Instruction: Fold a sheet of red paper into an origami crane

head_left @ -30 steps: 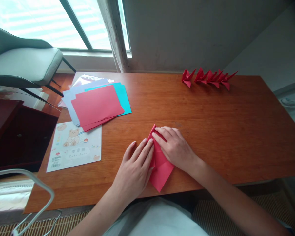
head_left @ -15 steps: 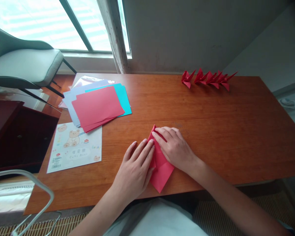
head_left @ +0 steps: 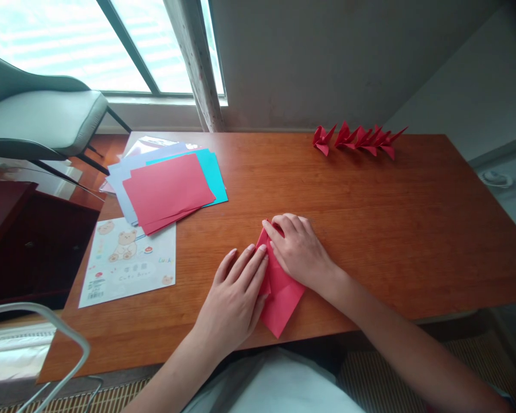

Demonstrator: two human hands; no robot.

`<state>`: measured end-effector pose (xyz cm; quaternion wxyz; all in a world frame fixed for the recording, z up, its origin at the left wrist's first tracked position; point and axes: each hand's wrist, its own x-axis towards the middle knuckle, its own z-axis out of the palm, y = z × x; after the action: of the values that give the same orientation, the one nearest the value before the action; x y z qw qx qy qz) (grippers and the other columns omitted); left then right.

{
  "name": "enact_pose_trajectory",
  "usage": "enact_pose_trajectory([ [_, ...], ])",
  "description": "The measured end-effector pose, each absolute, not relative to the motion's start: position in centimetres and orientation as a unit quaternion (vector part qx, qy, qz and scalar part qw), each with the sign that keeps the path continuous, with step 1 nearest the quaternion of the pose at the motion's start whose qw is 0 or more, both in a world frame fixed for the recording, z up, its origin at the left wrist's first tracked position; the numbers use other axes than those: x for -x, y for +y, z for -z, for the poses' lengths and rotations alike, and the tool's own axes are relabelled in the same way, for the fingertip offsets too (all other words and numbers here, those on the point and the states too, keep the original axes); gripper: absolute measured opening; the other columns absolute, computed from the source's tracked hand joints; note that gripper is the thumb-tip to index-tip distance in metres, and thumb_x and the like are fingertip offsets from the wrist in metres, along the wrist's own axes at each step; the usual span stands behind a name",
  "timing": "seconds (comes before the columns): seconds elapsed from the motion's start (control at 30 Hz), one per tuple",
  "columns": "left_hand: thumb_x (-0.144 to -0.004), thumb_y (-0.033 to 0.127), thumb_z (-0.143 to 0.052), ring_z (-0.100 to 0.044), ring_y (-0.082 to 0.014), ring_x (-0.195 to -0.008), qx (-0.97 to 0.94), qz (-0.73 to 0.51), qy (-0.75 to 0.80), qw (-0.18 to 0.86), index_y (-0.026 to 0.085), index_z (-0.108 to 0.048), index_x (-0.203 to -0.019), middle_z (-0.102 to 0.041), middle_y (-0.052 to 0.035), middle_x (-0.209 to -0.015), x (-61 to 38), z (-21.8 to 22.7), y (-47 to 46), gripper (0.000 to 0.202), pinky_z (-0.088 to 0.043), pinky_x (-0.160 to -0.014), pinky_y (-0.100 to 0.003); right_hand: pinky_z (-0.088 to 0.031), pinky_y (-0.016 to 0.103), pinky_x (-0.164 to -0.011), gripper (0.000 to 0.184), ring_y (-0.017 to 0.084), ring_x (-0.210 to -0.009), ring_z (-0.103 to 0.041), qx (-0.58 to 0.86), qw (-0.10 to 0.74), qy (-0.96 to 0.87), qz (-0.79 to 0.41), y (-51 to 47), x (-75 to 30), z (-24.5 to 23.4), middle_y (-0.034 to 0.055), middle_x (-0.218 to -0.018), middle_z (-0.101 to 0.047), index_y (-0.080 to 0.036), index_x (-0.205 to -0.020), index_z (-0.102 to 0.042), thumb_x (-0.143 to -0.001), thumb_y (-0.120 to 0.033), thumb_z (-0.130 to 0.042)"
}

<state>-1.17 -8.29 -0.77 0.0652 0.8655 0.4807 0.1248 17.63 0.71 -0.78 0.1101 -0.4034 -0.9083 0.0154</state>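
A red sheet of origami paper [head_left: 282, 295], folded into a kite-like shape with one point towards me, lies at the table's front edge. My left hand [head_left: 236, 292] rests flat on its left side, fingers stretched out and pressing the folded flap. At the far tip, my right hand [head_left: 301, 246] has its fingers curled, thumb and forefinger closed on the paper's upper end. Part of that tip is hidden under the right fingers.
Red, blue and lilac paper sheets [head_left: 172, 186] are stacked at the left of the wooden table [head_left: 370, 229]. Nearer me lies a bear-printed cover sheet [head_left: 129, 275]. Several red folded paper cranes [head_left: 363, 139] stand in a row at the back right. A chair [head_left: 43, 120] is beyond the left edge.
My right hand has shifted slightly up and left, its thumb and forefinger now at the paper's far tip. My left hand stays on the paper. The camera view has moved slightly.
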Motion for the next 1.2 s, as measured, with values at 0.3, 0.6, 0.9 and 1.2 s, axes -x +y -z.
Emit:
enact_pose_trajectory([
  [0.3,-0.099,0.029,-0.046,-0.034,-0.0293,-0.149,-0.866,-0.125,0.48,0.061,0.01,-0.043,-0.151,-0.037,-0.0082,-0.161,1.22,0.75,-8.29,0.056,-0.02,-0.124,-0.046,-0.041,0.046,-0.097,0.042,0.031,-0.116,-0.049,0.406,0.117,-0.906,-0.02,1.06,-17.41,0.8,0.0186,-0.124,-0.061,-0.008,-0.139,-0.055,-0.1,-0.021,-0.046],
  [0.6,-0.099,0.03,-0.046,-0.035,-0.029,-0.149,-0.866,-0.124,0.481,0.06,0.011,-0.044,-0.15,-0.04,-0.0084,-0.16,1.16,0.61,-8.22,0.054,-0.022,-0.124,-0.046,-0.042,0.046,-0.096,0.042,0.031,-0.115,-0.049,0.407,0.122,-0.905,-0.03,1.17,-17.47,0.85,0.0191,-0.124,-0.06,-0.009,-0.138,-0.056,-0.1,-0.023,-0.046],
  [0.9,-0.1,0.031,-0.046,-0.035,-0.0292,-0.149,-0.868,-0.123,0.478,0.055,0.012,-0.045,-0.15,-0.039,-0.0075,-0.16,1.27,0.74,-8.3,0.054,-0.021,-0.124,-0.046,-0.042,0.045,-0.096,0.041,0.03,-0.115,-0.05,0.408,0.117,-0.905,-0.028,1.18,-17.47,0.84,0.0183,-0.123,-0.06,-0.009,-0.138,-0.056,-0.101,-0.023,-0.045],
  [1.2,-0.1,0.031,-0.046,-0.035,-0.0293,-0.148,-0.868,-0.121,0.479,0.053,0.011,-0.046,-0.149,-0.039,-0.0072,-0.16,1.19,0.67,-8.24,0.053,-0.021,-0.124,-0.046,-0.041,0.046,-0.097,0.042,0.031,-0.116,-0.049,0.407,0.116,-0.905,-0.034,1.16,-17.47,0.84,0.0183,-0.124,-0.059,-0.008,-0.139,-0.055,-0.101,-0.021,-0.044],
])
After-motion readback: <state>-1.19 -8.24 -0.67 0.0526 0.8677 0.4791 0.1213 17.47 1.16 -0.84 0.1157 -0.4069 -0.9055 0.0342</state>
